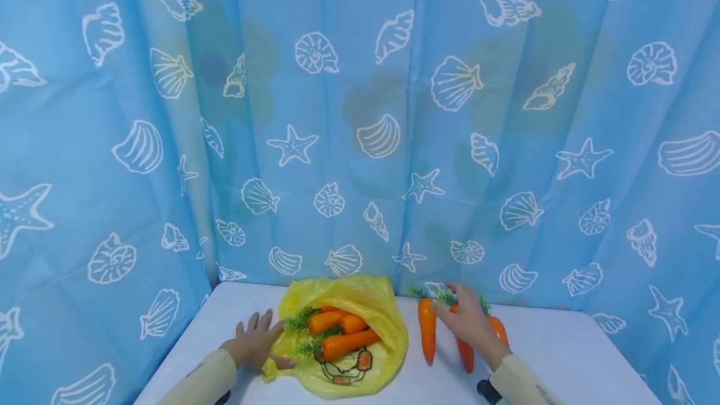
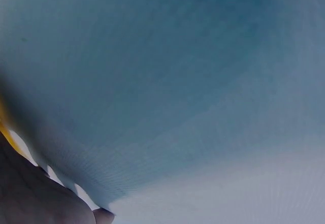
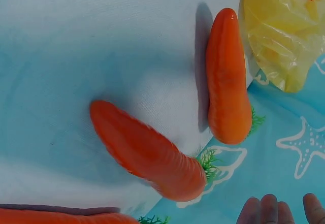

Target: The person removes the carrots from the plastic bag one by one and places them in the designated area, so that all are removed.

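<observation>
A yellow plastic bag [image 1: 394, 349] lies on the table with its mouth facing left. Several orange toy carrots [image 1: 343, 344] with green tops show inside it. At the bag's left edge is my left hand [image 1: 253, 344], fingers spread, the thumb lying over the yellow plastic. My right hand [image 1: 471, 324] hovers over loose carrots right of the bag, holding nothing. One carrot [image 1: 427, 333] lies left of it, another [image 1: 465, 352] is partly under it, and a third [image 1: 497, 329] is partly hidden behind it. In the right wrist view my straight fingertips [image 3: 268, 211] reach in near the green tops.
The white tabletop [image 1: 574, 355] runs back to a blue curtain [image 1: 360, 205] printed with white shells and starfish. This curtain also hangs along the left and right sides. A dark printed drawing [image 1: 344, 367] marks the bag's front.
</observation>
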Available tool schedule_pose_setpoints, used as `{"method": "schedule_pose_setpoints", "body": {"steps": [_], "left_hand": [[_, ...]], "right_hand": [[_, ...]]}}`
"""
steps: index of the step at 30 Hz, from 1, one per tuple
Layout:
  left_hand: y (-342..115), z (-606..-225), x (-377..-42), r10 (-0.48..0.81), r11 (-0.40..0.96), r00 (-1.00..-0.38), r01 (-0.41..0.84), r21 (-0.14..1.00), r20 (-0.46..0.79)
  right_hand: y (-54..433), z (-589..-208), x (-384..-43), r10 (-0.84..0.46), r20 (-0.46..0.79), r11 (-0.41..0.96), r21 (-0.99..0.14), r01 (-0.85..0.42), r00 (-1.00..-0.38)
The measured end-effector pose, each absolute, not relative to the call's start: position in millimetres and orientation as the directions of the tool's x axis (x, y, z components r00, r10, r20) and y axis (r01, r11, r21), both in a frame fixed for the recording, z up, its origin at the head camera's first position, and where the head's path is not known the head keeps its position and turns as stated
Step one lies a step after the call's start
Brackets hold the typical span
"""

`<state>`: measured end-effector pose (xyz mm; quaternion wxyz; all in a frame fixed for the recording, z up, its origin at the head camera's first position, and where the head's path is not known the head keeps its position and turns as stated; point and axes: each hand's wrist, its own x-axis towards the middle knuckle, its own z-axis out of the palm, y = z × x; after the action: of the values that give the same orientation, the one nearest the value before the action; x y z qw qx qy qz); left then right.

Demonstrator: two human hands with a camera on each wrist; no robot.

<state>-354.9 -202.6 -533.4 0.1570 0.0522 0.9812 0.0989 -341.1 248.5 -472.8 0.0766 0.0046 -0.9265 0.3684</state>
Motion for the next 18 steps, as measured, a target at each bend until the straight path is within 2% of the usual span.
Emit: {"method": "schedule_pose_setpoints", "body": {"steps": [10, 18], "left_hand": [[-202.9, -532.9, -351.4, 0.164, 0.969, -0.936, 0.094, 0.23, -0.31], [-203.8, -532.2, -354.0, 0.162, 0.971, -0.942, 0.1, 0.216, -0.293]], "right_hand": [[239.7, -479.9, -347.8, 0.038, 0.1, 0.737, -0.675, -0.039, -0.994], [232.0, -476.6, -347.3, 0.034, 0.121, 0.735, -0.676, -0.057, -0.992]]}}
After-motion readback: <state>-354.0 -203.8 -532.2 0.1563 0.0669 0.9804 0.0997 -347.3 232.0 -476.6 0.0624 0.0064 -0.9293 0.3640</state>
